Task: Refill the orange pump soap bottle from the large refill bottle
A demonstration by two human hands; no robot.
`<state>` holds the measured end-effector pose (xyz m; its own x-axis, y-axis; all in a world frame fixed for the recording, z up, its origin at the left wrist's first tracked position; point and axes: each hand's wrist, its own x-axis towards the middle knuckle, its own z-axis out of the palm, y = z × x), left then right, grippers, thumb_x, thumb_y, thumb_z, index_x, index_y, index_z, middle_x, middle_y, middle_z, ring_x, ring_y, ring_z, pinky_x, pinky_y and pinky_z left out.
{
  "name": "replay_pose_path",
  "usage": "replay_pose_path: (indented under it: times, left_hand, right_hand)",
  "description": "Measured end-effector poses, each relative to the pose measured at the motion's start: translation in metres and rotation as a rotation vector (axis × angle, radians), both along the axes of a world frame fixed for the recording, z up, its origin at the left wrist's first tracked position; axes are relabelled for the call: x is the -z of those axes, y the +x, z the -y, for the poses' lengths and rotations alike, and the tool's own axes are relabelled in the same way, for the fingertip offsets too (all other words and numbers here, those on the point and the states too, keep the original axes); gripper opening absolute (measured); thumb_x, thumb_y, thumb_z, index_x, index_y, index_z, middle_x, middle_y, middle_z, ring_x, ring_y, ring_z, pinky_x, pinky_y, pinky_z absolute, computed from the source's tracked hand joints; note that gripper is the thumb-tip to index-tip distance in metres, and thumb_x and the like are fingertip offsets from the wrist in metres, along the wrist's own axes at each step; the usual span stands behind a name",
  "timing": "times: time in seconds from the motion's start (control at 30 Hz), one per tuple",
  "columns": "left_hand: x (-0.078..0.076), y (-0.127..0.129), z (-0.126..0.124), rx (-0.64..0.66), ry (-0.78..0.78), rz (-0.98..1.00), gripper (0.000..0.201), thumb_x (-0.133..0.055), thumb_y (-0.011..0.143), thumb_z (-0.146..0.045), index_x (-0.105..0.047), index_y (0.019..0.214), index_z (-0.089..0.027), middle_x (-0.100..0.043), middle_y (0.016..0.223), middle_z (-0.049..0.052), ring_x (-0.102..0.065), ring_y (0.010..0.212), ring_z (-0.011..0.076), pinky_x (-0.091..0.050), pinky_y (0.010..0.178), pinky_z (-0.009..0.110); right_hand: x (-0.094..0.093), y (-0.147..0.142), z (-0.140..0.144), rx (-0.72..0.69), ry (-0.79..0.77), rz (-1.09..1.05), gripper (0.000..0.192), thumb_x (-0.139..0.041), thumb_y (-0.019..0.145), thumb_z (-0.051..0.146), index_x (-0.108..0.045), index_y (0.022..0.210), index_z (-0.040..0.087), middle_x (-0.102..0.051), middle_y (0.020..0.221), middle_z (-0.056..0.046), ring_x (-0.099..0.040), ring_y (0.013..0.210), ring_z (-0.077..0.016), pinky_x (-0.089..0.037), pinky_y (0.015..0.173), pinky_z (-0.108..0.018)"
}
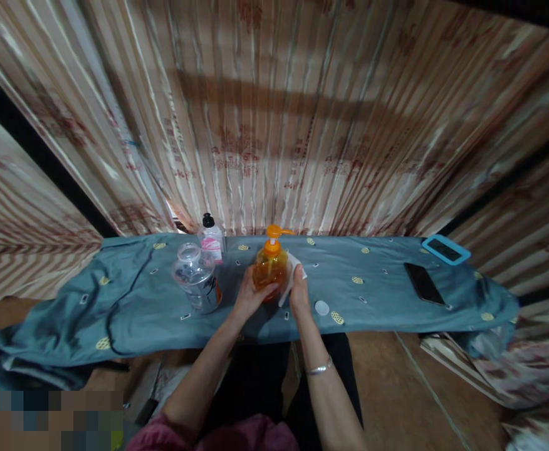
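An orange pump bottle (271, 270) stands upright in front of me, its nozzle pointing right. My left hand (252, 295) is wrapped round its lower left side. In my right hand (299, 293) is a white tissue (289, 289), pressed against the bottle's right side. Left of the bottle is a clear plastic jar (197, 285) with an open neck. Behind the jar stands a clear bottle with a black cap and pink label (212, 244). A round white lid (322, 307) lies just right of my right hand.
A grey-green cloth with yellow pineapple prints (359, 297) covers the narrow table. At its right end lie a black phone (423, 284) and a blue-framed device (446, 250). Striped curtains (274, 125) hang close behind the table and along both sides.
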<state>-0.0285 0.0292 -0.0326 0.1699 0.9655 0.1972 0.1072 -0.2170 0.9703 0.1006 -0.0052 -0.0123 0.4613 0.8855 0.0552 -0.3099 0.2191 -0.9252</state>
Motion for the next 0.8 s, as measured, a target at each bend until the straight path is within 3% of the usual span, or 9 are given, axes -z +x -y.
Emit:
replay_pose_path:
  times: [0.17, 0.27, 0.33, 0.4, 0.53, 0.63, 0.7, 0.8]
  left_hand:
    - [-0.006, -0.004, -0.002, 0.138, -0.065, 0.010, 0.062, -0.087, 0.061, -0.038, -0.062, 0.115, -0.021, -0.073, 0.112, 0.007, -0.068, 0.107, 0.0295, -0.052, 0.097, 0.045]
    - [-0.003, -0.004, -0.007, 0.214, -0.114, 0.086, 0.062, -0.088, 0.059, -0.037, -0.064, 0.114, -0.019, -0.074, 0.113, 0.009, -0.069, 0.106, 0.0295, -0.053, 0.098, 0.045]
    - [0.000, -0.004, -0.009, 0.238, -0.125, 0.126, 0.064, -0.088, 0.060, -0.037, -0.063, 0.116, -0.019, -0.074, 0.114, 0.008, -0.069, 0.107, 0.0285, -0.052, 0.099, 0.044]
    - [0.002, -0.005, -0.007, 0.186, -0.088, 0.128, 0.065, -0.088, 0.059, -0.036, -0.061, 0.116, -0.020, -0.072, 0.115, 0.007, -0.067, 0.109, 0.0270, -0.051, 0.099, 0.042]
    - [0.002, -0.012, 0.004, -0.146, 0.072, -0.033, 0.056, -0.089, 0.057, -0.033, -0.059, 0.103, -0.020, -0.066, 0.106, 0.005, -0.063, 0.106, 0.0249, -0.048, 0.100, 0.042]
    - [0.000, -0.022, 0.011, -0.235, 0.156, -0.133, 0.044, -0.083, 0.066, -0.038, -0.057, 0.096, -0.019, -0.062, 0.096, 0.004, -0.062, 0.096, 0.0234, -0.051, 0.094, 0.042]
    - [0.001, -0.025, 0.016, -0.209, 0.198, -0.146, 0.030, -0.072, 0.079, -0.039, -0.058, 0.097, -0.019, -0.062, 0.095, 0.004, -0.062, 0.093, 0.0226, -0.053, 0.090, 0.041]
    - [0.003, -0.026, 0.024, -0.168, 0.243, -0.129, 0.029, -0.055, 0.091, -0.034, -0.057, 0.115, -0.019, -0.062, 0.114, 0.010, -0.061, 0.107, 0.0240, -0.053, 0.095, 0.043]
  right_hand:
    - [-0.055, 0.013, -0.029, -0.063, 0.066, 0.021, 0.055, -0.044, 0.094, 0.064, -0.068, 0.107, 0.016, -0.074, 0.107, -0.008, -0.068, 0.106, -0.0224, -0.046, 0.102, -0.049]
    - [-0.071, 0.021, -0.049, -0.134, -0.010, 0.052, 0.039, -0.058, 0.093, 0.052, -0.070, 0.097, 0.015, -0.075, 0.095, -0.005, -0.070, 0.095, -0.0213, -0.049, 0.098, -0.048]
    - [-0.067, 0.022, -0.053, -0.139, -0.053, 0.040, 0.035, -0.060, 0.093, 0.049, -0.070, 0.098, 0.016, -0.075, 0.098, -0.005, -0.069, 0.098, -0.0212, -0.049, 0.098, -0.047]
    - [-0.050, 0.020, -0.047, -0.130, -0.085, 0.006, 0.039, -0.056, 0.094, 0.052, -0.069, 0.101, 0.016, -0.074, 0.103, -0.006, -0.069, 0.101, -0.0213, -0.050, 0.098, -0.047]
    - [0.000, 0.005, -0.018, -0.121, -0.158, -0.071, 0.050, -0.044, 0.097, 0.060, -0.068, 0.103, 0.016, -0.074, 0.099, -0.007, -0.070, 0.092, -0.0202, -0.054, 0.091, -0.046]
    - [0.027, -0.011, 0.004, -0.011, -0.177, -0.083, 0.051, -0.045, 0.096, 0.061, -0.067, 0.107, 0.016, -0.073, 0.101, -0.007, -0.070, 0.095, -0.0212, -0.051, 0.095, -0.047]
    - [0.029, -0.019, 0.014, 0.031, -0.144, -0.074, 0.055, -0.043, 0.096, 0.063, -0.065, 0.114, 0.017, -0.073, 0.110, -0.008, -0.069, 0.102, -0.0225, -0.050, 0.098, -0.048]
    - [0.009, -0.022, 0.017, 0.028, -0.074, -0.004, 0.055, -0.045, 0.094, 0.065, -0.068, 0.112, 0.018, -0.074, 0.112, -0.008, -0.068, 0.107, -0.0232, -0.048, 0.101, -0.049]
